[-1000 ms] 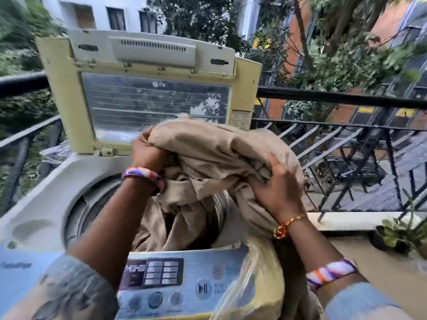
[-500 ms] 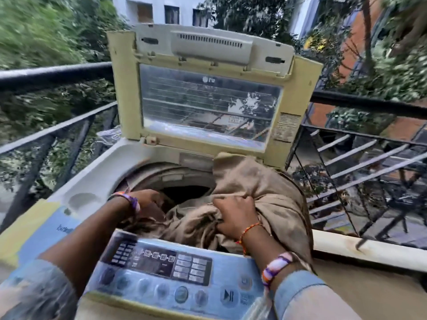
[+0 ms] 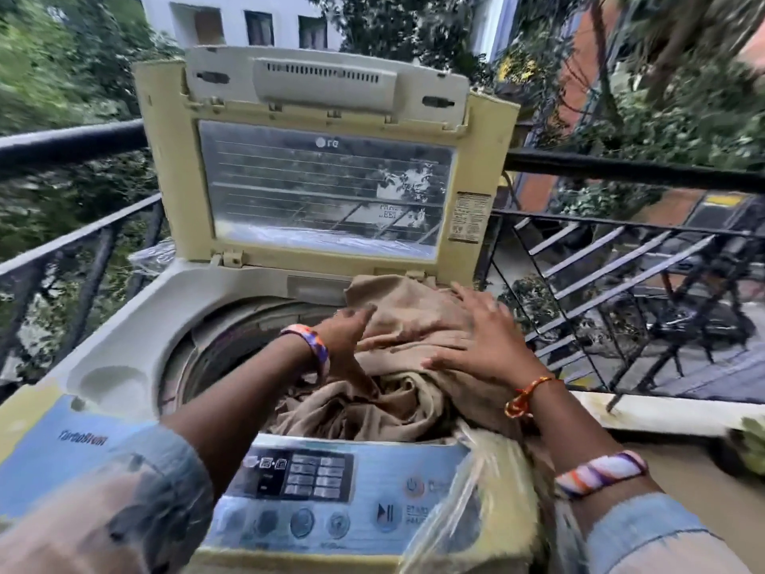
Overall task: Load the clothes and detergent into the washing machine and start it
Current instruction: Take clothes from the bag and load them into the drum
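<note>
Both grips open, left hand (image 3: pixel 345 331), right hand (image 3: pixel 482 339) seemingly flat on beige cloth (image 3: pixel 397 403)

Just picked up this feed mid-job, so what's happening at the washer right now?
A person is loading a top-loading washing machine on a balcony; its lid stands open. Both hands are on a bundle of tan cloth: the left hand at its left side, the right hand spread flat on top. Part of the cloth is down in the drum, but the right part is bunched up over the rim. The control panel is untouched, and no detergent is visible.
</note>
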Demonstrator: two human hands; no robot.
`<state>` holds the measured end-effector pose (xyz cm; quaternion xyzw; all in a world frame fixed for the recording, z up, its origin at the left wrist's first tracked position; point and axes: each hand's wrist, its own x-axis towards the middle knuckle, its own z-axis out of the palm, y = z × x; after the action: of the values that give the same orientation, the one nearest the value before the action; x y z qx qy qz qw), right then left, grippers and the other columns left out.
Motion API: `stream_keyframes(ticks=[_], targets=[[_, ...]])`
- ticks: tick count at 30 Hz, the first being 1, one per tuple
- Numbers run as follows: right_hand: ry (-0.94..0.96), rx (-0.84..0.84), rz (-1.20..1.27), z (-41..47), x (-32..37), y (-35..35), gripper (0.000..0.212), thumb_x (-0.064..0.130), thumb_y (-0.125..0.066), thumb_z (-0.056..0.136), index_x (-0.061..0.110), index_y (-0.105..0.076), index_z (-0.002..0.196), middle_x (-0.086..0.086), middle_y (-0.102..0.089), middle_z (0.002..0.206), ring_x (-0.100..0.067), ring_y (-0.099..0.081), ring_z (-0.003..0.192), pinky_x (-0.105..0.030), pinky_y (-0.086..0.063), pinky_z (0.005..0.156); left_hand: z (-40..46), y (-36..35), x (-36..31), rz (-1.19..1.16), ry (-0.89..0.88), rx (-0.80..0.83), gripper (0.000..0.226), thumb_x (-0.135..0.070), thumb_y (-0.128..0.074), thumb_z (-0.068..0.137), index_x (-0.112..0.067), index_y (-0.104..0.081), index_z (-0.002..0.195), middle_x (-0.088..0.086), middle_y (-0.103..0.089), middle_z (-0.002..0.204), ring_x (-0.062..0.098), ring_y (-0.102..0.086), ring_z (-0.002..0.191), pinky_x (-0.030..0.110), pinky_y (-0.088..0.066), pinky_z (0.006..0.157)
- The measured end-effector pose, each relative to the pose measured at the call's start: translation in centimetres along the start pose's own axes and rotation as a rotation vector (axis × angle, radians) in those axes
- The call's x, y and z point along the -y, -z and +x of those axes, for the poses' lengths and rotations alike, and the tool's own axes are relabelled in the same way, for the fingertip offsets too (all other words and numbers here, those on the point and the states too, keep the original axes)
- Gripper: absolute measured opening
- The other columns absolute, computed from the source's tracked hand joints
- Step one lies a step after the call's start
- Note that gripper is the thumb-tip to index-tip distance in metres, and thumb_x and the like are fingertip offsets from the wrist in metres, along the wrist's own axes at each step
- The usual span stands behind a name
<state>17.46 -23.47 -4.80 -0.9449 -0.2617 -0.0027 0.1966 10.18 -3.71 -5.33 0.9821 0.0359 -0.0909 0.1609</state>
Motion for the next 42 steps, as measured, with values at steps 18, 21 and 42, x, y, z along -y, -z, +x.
stream_keyframes(ticks=[18, 21, 42], targets=[[-0.411, 0.064, 0.182, -4.2, -6.2, -4.4, 0.118, 0.052, -0.084, 0.049, 0.013, -0.019, 0.139, -0.016, -0.045, 0.137, -0.028, -0.046, 0.125, -0.036, -0.044, 0.097, 5.8, -7.6, -5.4, 0.081, -0.003, -0.009, 0.069, -0.015, -0.058, 0.080, 0.001, -0.026, 0.139, 0.027, -0.054, 0.126, 0.038, -0.053, 0.118, 0.036, -0.044, 0.092], [-0.418, 0.100, 0.152, -4.0, -5.9, -4.5, 0.121, 0.050, -0.082, 0.055, 0.016, -0.008, 0.145, -0.018, -0.042, 0.139, -0.030, -0.045, 0.126, -0.037, -0.042, 0.099, 5.8, -9.5, -3.8, 0.044, 0.019, 0.059, 0.055, -0.021, -0.059, 0.080, -0.003, -0.043, 0.129, 0.024, -0.061, 0.121, 0.038, -0.057, 0.115, 0.037, -0.047, 0.090], [-0.106, -0.581, 0.794, 3.1, 11.2, -1.0, 0.031, -0.008, -0.047, 0.080, -0.007, -0.065, 0.105, -0.021, -0.066, 0.108, -0.002, -0.059, 0.085, -0.009, -0.047, 0.081, 1.4, 5.6, 4.2, -0.823, -0.486, -0.230, 0.079, -0.031, -0.068, 0.047, -0.023, -0.047, 0.123, -0.023, -0.060, 0.107, -0.026, -0.055, 0.089, 0.000, -0.044, 0.085]])
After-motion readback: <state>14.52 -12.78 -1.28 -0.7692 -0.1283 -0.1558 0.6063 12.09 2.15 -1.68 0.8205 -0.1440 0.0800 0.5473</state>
